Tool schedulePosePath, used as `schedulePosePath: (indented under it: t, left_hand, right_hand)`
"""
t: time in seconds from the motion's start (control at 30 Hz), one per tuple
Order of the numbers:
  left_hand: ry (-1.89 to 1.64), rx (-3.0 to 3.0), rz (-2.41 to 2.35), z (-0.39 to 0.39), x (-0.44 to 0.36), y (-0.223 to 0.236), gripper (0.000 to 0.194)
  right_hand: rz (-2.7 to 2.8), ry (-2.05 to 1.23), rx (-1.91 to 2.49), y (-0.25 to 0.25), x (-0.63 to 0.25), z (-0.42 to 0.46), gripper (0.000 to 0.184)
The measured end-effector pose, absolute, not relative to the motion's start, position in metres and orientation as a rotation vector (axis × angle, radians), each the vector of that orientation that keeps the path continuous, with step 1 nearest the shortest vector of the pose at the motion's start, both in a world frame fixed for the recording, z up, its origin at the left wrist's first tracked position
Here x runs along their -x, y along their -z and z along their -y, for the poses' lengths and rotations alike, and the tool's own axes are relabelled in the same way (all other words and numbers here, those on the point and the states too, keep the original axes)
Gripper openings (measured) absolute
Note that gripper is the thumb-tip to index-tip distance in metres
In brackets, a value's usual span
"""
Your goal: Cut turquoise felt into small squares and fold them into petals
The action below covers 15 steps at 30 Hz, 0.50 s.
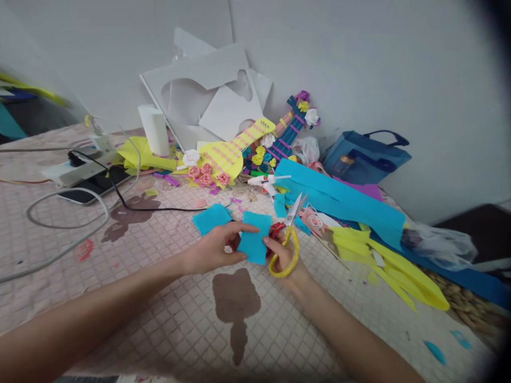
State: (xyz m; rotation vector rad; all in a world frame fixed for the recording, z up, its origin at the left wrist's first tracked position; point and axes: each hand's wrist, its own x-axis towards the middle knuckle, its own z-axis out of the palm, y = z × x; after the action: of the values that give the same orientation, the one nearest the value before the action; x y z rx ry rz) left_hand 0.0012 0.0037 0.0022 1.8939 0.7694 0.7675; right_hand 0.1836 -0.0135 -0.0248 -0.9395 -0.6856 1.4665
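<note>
My left hand (215,249) pinches a small blue felt square (255,242) by its left edge, thumb on top. My right hand (288,260) grips a pair of scissors (288,234) with red and yellow handles, fingers through the yellow loop, while its fingertips touch the square's right edge. The scissor blades point up and away, slightly apart, clear of the square. A second blue felt square (211,218) lies flat on the quilted surface just beyond my left hand.
A white glue gun (265,181), a yellow and blue felt guitar craft (239,151) with felt flowers, long blue (339,197) and yellow (391,266) felt sheets, a blue bag (365,157), a phone (96,186), cables and white cardboard (207,90) crowd the far side.
</note>
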Motion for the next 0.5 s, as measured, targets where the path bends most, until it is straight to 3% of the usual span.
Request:
schedulePosePath:
  t: [0.37, 0.5]
  left_hand:
    - [-0.717, -1.85, -0.715, -0.0048, 0.0016, -0.0056, 0.056]
    - [-0.662, -1.949, -0.589, -0.0093, 0.0077, -0.0076, 0.066]
  right_hand:
    - [0.671, -1.426, 0.912, 0.0318, -0.1884, 0.01, 0.03]
    - [0.669, -1.466, 0.897, 0.0305, -0.1902, 0.0097, 0.027]
